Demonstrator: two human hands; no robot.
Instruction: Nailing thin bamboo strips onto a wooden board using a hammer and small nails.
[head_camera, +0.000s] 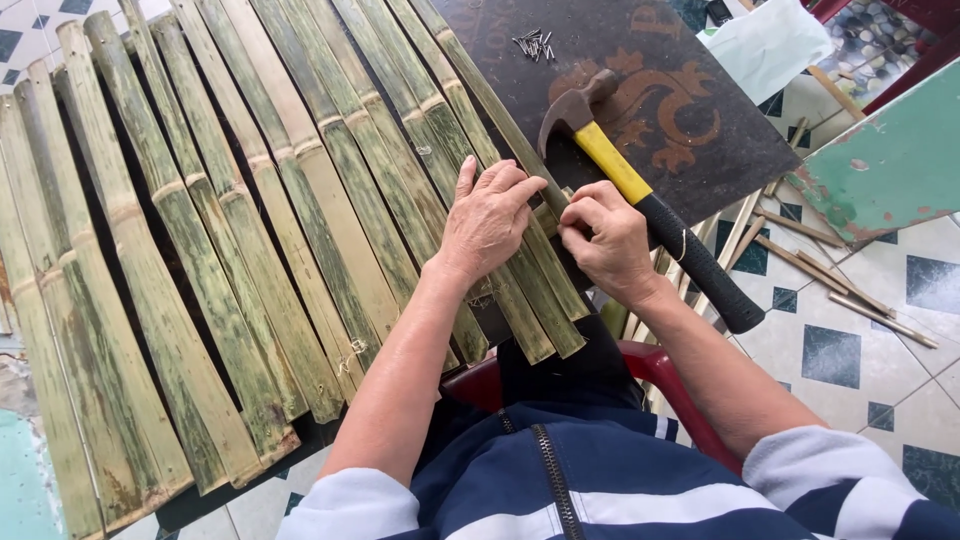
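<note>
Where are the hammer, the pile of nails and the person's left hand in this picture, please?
hammer (612, 163): head view, on its yellow handle.
pile of nails (534, 43): head view, middle of the pile.
left hand (490, 218): head view, back of the hand.

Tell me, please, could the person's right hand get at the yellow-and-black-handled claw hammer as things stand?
Probably yes: the right hand lies right beside the yellow-and-black-handled claw hammer, whose handle lies uncovered on the dark board, with nothing between them.
</note>
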